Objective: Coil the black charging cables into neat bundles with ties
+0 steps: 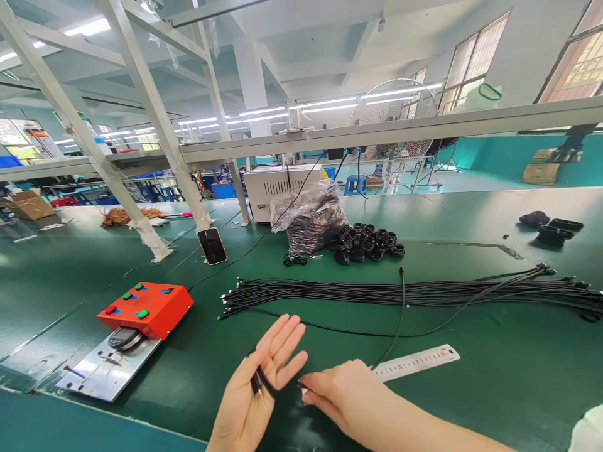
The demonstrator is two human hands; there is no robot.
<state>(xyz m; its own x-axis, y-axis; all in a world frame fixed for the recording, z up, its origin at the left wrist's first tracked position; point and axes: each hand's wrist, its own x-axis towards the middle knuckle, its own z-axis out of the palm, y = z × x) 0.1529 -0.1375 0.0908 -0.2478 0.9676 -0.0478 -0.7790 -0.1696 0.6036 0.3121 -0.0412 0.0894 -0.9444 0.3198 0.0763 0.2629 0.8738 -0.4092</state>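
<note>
My left hand (pixel 257 380) is palm up, with short black cable ends (pixel 259 380) lying across the palm and held there. My right hand (pixel 339 395) sits just to its right, its fingertips pinched on a thin black cable (pixel 396 320) that rises across the green bench. A long bundle of black cables (pixel 405 294) lies straight across the bench beyond both hands. A steel ruler (pixel 417 363) lies just past my right hand. To the left stands a red-orange box (pixel 146 309) with coloured buttons, a digital gauge (pixel 125 338) and a metal plate (pixel 108 370).
Further back are loose black cable coils (pixel 365 243), a plastic bag of coils (pixel 311 216), a phone (pixel 211 245) and a white machine (pixel 277 188). Dark coiled items (pixel 556 231) lie at right. Overhead, a white metal frame (pixel 155 100) spans the green bench (pixel 494 376).
</note>
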